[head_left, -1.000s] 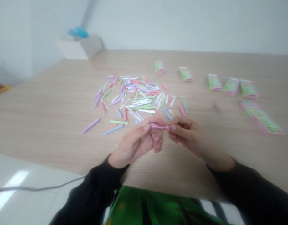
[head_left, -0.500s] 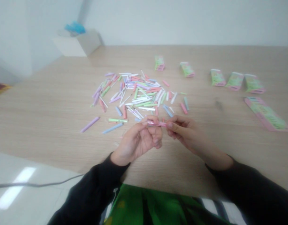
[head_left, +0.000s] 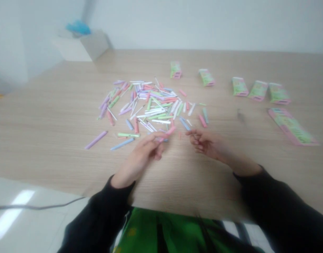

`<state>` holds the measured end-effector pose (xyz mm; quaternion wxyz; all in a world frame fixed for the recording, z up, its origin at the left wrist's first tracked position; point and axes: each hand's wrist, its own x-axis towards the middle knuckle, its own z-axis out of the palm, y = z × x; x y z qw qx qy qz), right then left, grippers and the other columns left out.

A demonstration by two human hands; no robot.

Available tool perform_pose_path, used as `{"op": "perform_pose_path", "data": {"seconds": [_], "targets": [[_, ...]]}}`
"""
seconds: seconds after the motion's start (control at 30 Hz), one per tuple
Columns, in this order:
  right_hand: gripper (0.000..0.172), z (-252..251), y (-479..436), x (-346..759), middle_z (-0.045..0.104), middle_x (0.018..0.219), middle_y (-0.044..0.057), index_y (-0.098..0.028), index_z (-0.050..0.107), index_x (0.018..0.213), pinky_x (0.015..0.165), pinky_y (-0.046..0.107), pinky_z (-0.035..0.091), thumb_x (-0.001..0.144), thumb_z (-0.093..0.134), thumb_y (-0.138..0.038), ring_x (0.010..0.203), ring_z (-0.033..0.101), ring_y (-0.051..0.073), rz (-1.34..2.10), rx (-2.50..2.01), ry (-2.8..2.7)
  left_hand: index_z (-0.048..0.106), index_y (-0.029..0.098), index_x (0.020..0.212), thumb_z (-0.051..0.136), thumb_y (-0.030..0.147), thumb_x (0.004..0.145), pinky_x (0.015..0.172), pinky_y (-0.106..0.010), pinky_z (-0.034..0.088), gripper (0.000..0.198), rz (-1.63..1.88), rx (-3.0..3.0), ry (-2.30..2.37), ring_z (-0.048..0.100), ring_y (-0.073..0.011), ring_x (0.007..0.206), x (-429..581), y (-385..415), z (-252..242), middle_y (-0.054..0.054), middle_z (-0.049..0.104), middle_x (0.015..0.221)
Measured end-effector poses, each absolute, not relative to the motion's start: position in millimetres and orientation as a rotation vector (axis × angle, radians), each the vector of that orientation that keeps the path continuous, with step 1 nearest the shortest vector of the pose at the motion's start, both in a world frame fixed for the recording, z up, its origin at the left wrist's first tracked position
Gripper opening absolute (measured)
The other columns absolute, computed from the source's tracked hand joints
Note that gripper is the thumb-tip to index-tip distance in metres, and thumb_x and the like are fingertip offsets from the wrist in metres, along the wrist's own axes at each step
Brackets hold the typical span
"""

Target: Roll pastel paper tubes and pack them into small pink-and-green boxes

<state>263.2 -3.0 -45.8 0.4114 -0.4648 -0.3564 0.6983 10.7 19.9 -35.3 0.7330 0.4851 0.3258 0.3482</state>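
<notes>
A slim pink pen-like stick [head_left: 169, 132] is pinched in my left hand [head_left: 143, 151], its far end pointing up and to the right. To the right of it my right hand [head_left: 207, 142] hovers apart from the stick, its fingers loosely bent and spread; I make out nothing held in it, though it is blurred. Just beyond both hands lies a loose pile of pastel pen parts [head_left: 156, 109], with white, purple, green, blue and coral tubes, caps and thin rods. A small orange piece [head_left: 180, 135] lies between my hands.
Several small green and pink boxes [head_left: 239, 87] stand along the back right. A flat green and pink package [head_left: 293, 126] lies at the right. At the back left sits a white box [head_left: 79, 47] with blue plastic on it. A purple stick [head_left: 96, 140] lies left of the pile.
My hands have moved apart. The pink stick, held between both hands before, is now only in my left hand and tilted upward; my right hand has let go.
</notes>
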Motion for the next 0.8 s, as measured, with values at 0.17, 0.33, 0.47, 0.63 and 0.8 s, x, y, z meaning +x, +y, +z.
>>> {"op": "perform_pose_path", "data": {"seconds": [0.17, 0.33, 0.47, 0.63, 0.8], "targets": [[0.038, -48, -11, 278, 0.054, 0.070, -0.005, -0.019, 0.065, 0.102, 0.052, 0.025, 0.036, 0.065, 0.063, -0.014, 0.056, 0.045, 0.010, 1.686, -1.216, -1.006, 0.051, 0.019, 0.147, 0.047, 0.023, 0.100, 0.071, -0.030, 0.047, 0.048, 0.611, 1.692, 0.950, 0.054, -0.0160, 0.065, 13, -13, -38, 0.000, 0.061, 0.076], [0.044, -46, -15, 282, 0.070, 0.076, -0.003, -0.021, 0.058, 0.113, 0.059, 0.026, 0.048, 0.074, 0.076, -0.020, 0.064, 0.060, 0.012, 1.530, -1.260, -1.172, 0.056, 0.012, 0.142, 0.040, 0.016, 0.100, 0.094, -0.044, 0.052, 0.045, 0.545, 2.201, 1.092, 0.065, -0.0275, 0.097, 22, -31, -54, -0.014, 0.070, 0.106], [0.038, -46, -14, 285, 0.077, 0.082, 0.002, -0.021, 0.058, 0.105, 0.071, 0.033, 0.058, 0.076, 0.081, -0.029, 0.073, 0.071, 0.016, 1.478, -1.311, -1.218, 0.064, 0.009, 0.133, 0.044, 0.010, 0.099, 0.095, -0.052, 0.053, 0.040, 0.375, 2.486, 1.313, 0.061, -0.0334, 0.107, 32, -30, -75, -0.021, 0.065, 0.122], [0.029, -49, -16, 283, 0.075, 0.076, 0.003, -0.019, 0.064, 0.096, 0.070, 0.035, 0.060, 0.081, 0.078, -0.039, 0.070, 0.073, 0.018, 1.398, -1.345, -1.315, 0.054, 0.006, 0.145, 0.049, 0.014, 0.099, 0.092, -0.054, 0.053, 0.047, 0.536, 2.487, 1.348, 0.059, -0.0356, 0.107, 34, -32, -77, -0.024, 0.059, 0.125], [0.023, -41, -31, 260, 0.072, 0.075, -0.002, -0.021, 0.057, 0.113, 0.064, 0.030, 0.055, 0.092, 0.062, -0.024, 0.066, 0.069, 0.016, 1.306, -1.332, -1.637, 0.059, 0.013, 0.132, 0.053, 0.026, 0.101, 0.080, -0.034, 0.054, 0.034, 0.858, 2.022, 1.147, 0.063, -0.0201, 0.084, 30, -31, -58, -0.010, 0.066, 0.100]]}}
